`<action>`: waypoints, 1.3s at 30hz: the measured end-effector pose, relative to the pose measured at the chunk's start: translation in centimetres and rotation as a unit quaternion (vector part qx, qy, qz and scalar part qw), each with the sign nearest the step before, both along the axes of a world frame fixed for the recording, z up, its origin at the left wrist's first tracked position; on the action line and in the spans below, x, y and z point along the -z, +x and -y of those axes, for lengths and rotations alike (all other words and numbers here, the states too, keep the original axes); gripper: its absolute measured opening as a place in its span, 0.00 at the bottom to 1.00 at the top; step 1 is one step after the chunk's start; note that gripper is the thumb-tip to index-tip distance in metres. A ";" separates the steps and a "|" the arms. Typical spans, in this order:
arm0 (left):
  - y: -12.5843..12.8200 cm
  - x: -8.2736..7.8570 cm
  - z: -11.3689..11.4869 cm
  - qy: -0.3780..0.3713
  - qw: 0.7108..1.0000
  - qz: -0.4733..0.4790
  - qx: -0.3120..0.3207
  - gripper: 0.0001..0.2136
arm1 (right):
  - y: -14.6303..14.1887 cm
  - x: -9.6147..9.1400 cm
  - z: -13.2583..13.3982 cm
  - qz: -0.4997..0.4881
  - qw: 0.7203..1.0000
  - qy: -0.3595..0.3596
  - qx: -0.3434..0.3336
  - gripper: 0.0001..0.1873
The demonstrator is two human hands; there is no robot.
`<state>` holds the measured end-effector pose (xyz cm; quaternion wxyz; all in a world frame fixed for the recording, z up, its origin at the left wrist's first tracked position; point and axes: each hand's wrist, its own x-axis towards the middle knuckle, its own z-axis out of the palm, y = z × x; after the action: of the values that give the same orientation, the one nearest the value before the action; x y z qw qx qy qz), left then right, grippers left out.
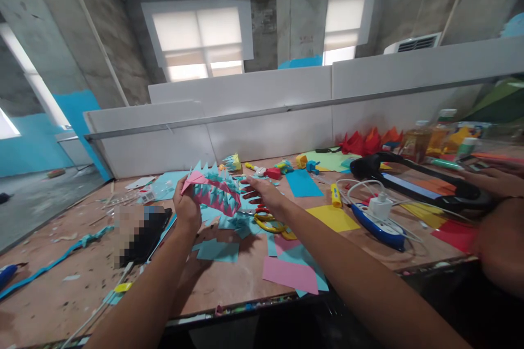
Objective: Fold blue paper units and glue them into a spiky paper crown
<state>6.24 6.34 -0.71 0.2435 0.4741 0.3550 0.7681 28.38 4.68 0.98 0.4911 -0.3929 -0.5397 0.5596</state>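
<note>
My left hand (189, 210) is closed around the left end of a pink and light-blue folded-paper piece (216, 195), which has rows of pointed blue flaps and is raised over the table. To its right, my right hand (264, 193) has its fingers spread and holds nothing. I cannot tell whether a fingertip touches the paper. Below the right hand lie scissors with yellow handles (268, 223), their blades pointing left. Light-blue paper sheets (219, 250) and a pink sheet (289, 274) lie on the table in front of me.
A black phone (153, 237) lies to the left. A blue power strip (379, 226) with a white charger and cables sits right of centre. Beyond it is a black head strap (417, 188), beside another person's hand (491, 180). Red folded papers (360, 143) and bottles (417, 139) stand behind.
</note>
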 end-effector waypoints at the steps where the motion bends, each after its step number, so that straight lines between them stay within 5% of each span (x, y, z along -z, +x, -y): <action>1: 0.2 0.0 -0.1 -0.004 1.000 0.027 0.015 0.15 | -0.1 0.1 0.0 -0.002 1.000 0.002 -0.009 0.21; 7: 1.6 0.1 0.0 -0.034 0.990 0.120 0.063 0.16 | -0.6 0.7 0.4 -0.041 0.999 -0.021 0.005 0.24; 13: 1.8 0.3 0.6 -0.081 0.989 0.110 0.063 0.20 | -1.1 -0.1 1.2 -0.124 0.991 -0.025 -0.036 0.27; 23: 1.9 0.1 1.0 -0.288 0.948 0.021 0.130 0.21 | -1.0 -0.7 0.7 -0.204 0.974 0.041 0.087 0.34; 29: 3.0 -0.7 1.7 -0.240 0.949 0.093 0.184 0.13 | -0.8 -0.3 0.0 -0.205 0.963 0.104 0.139 0.38; 36: 3.6 -0.4 2.4 -0.226 0.955 0.099 0.162 0.15 | -1.2 0.5 -0.3 -0.163 0.950 0.216 0.156 0.40; 39: 4.1 -0.9 3.4 -0.207 0.950 0.062 0.227 0.15 | -1.4 0.6 0.0 -0.140 0.949 0.238 0.154 0.39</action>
<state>10.31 2.95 0.23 0.5256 0.4332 0.3731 0.6299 27.03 4.66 0.34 0.7213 -0.2604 -0.5157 0.3821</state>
